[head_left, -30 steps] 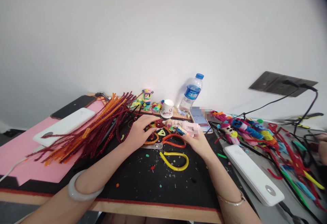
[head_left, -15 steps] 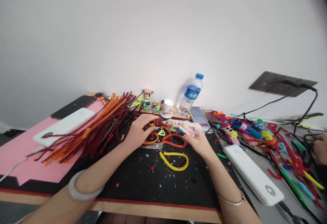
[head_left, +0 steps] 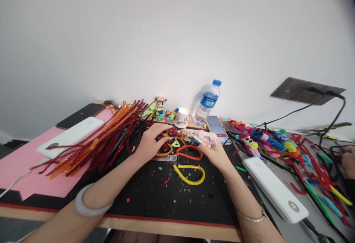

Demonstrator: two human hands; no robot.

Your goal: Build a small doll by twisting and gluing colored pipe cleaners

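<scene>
My left hand (head_left: 151, 141) rests on the black mat (head_left: 155, 195), its fingers curled on a small craft figure (head_left: 177, 135) made of red and pale fuzzy wire. My right hand (head_left: 215, 154) grips a pink glue gun (head_left: 206, 138) whose tip points left at that figure. Orange-handled scissors (head_left: 184, 152) lie just under both hands. A yellow wire loop (head_left: 190, 173) lies on the mat nearer to me.
A heap of red and orange fuzzy wires (head_left: 102, 139) lies left, with a white power bank (head_left: 70, 135) and phone (head_left: 80, 115) on a pink sheet. Water bottle (head_left: 207, 102), paper cup (head_left: 181, 118), phone (head_left: 219, 129) behind. Coloured figures (head_left: 266, 141), another power bank (head_left: 276, 188), another person's hand (head_left: 348, 161) right.
Hardly anything has moved: my right hand with the glue gun has shifted slightly up and left toward the figure. The other person's hand at the right edge has moved a little.
</scene>
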